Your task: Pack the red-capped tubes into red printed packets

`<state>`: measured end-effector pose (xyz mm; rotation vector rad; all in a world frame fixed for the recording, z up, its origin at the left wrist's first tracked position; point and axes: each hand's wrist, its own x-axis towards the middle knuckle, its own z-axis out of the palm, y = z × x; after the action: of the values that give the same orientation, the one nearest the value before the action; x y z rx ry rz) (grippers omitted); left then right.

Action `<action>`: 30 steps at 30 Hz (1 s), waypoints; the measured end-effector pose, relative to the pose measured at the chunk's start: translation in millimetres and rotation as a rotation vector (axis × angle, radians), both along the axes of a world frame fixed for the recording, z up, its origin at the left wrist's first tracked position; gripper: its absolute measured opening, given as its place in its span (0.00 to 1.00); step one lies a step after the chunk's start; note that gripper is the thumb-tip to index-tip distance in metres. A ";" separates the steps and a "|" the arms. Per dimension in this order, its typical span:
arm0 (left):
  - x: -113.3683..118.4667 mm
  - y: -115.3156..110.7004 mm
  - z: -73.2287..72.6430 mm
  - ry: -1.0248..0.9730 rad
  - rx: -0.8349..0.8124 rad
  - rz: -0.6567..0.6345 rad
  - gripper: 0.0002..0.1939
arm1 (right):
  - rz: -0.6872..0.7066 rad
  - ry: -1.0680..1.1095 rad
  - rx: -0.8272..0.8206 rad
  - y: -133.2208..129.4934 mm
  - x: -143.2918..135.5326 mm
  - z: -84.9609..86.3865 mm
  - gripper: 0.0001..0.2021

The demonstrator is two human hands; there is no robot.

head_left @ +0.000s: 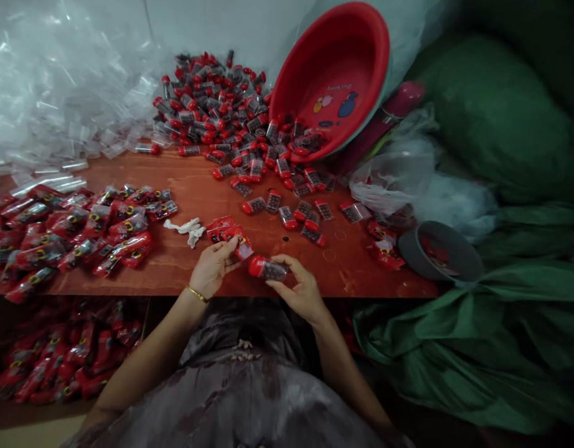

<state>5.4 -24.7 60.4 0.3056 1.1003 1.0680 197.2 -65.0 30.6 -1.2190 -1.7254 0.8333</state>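
Note:
My left hand (pixel 213 266) pinches a red printed wrapper (pixel 241 244) between thumb and fingers near the table's front edge. More red wrapper (pixel 218 225) lies just beyond those fingertips. In my right hand (pixel 300 287) is a small clear bottle with a red cap (pixel 271 270), dark pellets inside, lying sideways with its cap toward the left hand. The cap end is close to the wrapper; I cannot tell if they touch. A crumpled white cloth or tissue (pixel 190 229) lies left of the wrapper.
Many red-capped bottles (pixel 221 112) pile at the back and spill from a tilted red basin (pixel 310 68). Wrapped red packets (pixel 95 224) cover the left side, with clear plastic sleeves (pixel 72 81) behind. A grey bowl (pixel 411 246) and green fabric (pixel 455 330) are at right.

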 end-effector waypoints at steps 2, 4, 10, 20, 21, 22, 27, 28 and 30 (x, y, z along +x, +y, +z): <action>1.5 -0.7 1.3 0.015 0.013 -0.002 0.23 | 0.016 0.010 -0.004 -3.0 -2.1 3.5 0.17; 2.5 -1.4 1.4 0.036 0.023 -0.006 0.23 | 0.007 0.015 -0.005 -3.5 -4.0 4.5 0.17; 7.7 -3.9 -3.4 0.125 0.140 0.075 0.22 | -0.008 -0.013 -0.023 -2.2 -10.3 0.0 0.19; 18.3 -9.8 3.3 0.053 0.159 0.096 0.23 | -0.120 0.013 0.044 -2.7 -20.8 -9.9 0.18; 20.1 -10.4 1.5 0.055 0.174 0.096 0.22 | -0.126 0.020 0.048 -2.4 -23.0 -10.6 0.18; 22.1 -11.3 -0.8 0.055 0.189 0.094 0.22 | -0.140 0.022 0.059 -2.1 -25.5 -11.4 0.18; 35.8 -19.5 -12.6 0.013 0.214 0.084 0.19 | -0.288 -0.070 0.203 1.1 -36.7 -11.3 0.16; 37.7 -20.8 -13.7 0.007 0.228 0.089 0.19 | -0.305 -0.102 0.253 1.9 -37.8 -10.2 0.16; 38.8 -21.1 -14.0 -0.006 0.271 0.086 0.17 | -0.321 -0.163 0.348 3.2 -38.8 -7.5 0.16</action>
<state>44.2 -45.9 46.4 0.4725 0.9703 1.2968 158.5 -61.8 23.1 -1.2996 -1.6556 0.2369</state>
